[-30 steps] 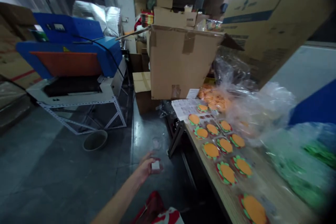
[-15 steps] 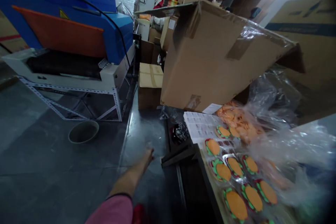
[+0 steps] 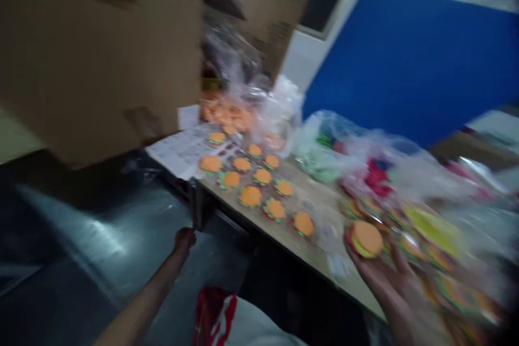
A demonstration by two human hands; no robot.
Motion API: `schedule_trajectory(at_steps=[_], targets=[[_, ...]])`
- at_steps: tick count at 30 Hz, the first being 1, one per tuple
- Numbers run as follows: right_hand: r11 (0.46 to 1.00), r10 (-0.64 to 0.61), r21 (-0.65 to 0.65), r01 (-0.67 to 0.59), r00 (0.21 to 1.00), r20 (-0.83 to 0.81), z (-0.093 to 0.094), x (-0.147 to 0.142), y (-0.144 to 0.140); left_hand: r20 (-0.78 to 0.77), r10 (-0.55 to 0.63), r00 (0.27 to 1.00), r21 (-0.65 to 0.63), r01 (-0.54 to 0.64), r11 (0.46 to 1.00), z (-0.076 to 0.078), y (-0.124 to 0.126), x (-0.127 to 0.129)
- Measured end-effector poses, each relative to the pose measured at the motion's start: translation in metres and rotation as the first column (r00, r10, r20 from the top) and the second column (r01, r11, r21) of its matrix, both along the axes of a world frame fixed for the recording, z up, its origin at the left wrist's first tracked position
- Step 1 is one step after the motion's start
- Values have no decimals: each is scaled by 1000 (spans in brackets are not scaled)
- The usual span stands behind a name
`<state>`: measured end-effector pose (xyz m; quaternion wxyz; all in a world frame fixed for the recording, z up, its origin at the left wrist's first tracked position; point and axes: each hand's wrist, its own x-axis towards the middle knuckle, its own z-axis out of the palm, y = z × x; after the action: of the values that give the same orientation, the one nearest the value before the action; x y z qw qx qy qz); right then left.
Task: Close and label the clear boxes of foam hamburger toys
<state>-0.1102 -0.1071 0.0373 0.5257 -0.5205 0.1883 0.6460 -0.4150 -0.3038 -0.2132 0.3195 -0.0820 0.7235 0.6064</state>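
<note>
My right hand, at the right over the table, holds a toy burger with an orange bun and a yellow layer, its fingers curved around the underside. More toy burgers in clear packaging lie beneath and beyond that hand. My left hand hangs over the floor, left of the table edge, with fingers curled in; nothing shows in it, though the view is blurred. Several toy burgers in clear trays stand in rows along the table.
A large cardboard box fills the left. Printed sheets lie at the table's far end by a bag of orange pieces. Plastic bags with coloured pieces line the back, before a blue board.
My view has swung right, away from the blue machine and toward the table. My right hand, holding a toy burger, has come into view. My left hand still hangs over the floor.
</note>
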Motion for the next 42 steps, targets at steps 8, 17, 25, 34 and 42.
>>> schedule_trajectory(at_steps=[8, 17, 25, 34, 42], targets=[[756, 387, 523, -395, 913, 129, -30, 78, 33, -14, -533, 846, 206, 524, 827, 57, 27, 183], [793, 424, 471, -387, 905, 29, -73, 116, 42, -493, -653, 575, -99, 709, 698, 135, 133, 274], [794, 485, 489, -362, 861, -150, -93, 121, 42, -712, -617, 336, -393, 538, 746, 148, 164, 292], [756, 536, 545, -364, 821, -195, -86, 115, 39, -761, -587, -276, -540, 771, 337, 179, 205, 298], [750, 535, 558, -355, 822, -195, -83, 111, 42, -767, -558, -316, -547, 776, 313, 183, 205, 301]])
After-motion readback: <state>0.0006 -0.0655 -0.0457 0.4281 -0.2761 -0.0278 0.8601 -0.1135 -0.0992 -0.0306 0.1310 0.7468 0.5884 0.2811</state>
